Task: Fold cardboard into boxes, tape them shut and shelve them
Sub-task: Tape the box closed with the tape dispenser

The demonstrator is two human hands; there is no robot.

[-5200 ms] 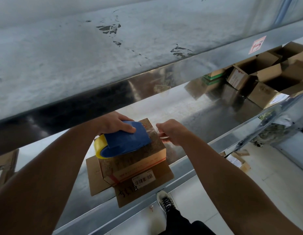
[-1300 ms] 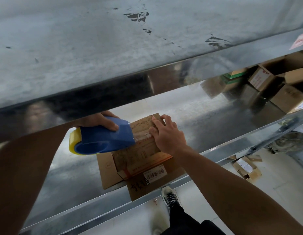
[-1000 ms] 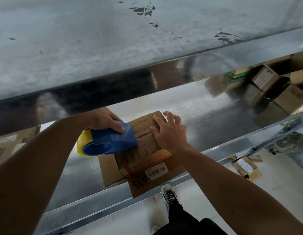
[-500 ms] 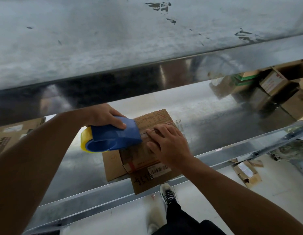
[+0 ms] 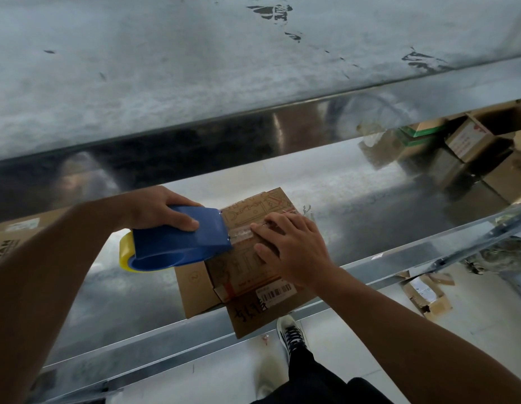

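Observation:
A small brown cardboard box (image 5: 247, 266) sits on a metal shelf (image 5: 355, 199), with two bottom flaps splayed out toward the shelf's front edge. My left hand (image 5: 160, 208) grips a blue tape dispenser (image 5: 183, 240) holding a yellow roll; its front edge rests on the box's left top edge. A strip of clear tape (image 5: 243, 231) runs across the closed top. My right hand (image 5: 291, 246) lies flat on the box top, fingers spread and pressing on the tape.
An upper metal shelf (image 5: 195, 68) hangs over the work spot. Several open cardboard boxes (image 5: 472, 141) stand at the shelf's far right. More cardboard (image 5: 11, 243) lies at the left. On the floor below are scrap boxes (image 5: 428, 295) and my shoe (image 5: 291, 336).
The dispenser has drawn back left across the box top, laying tape. My right hand slid left along the tape, pressing it down.

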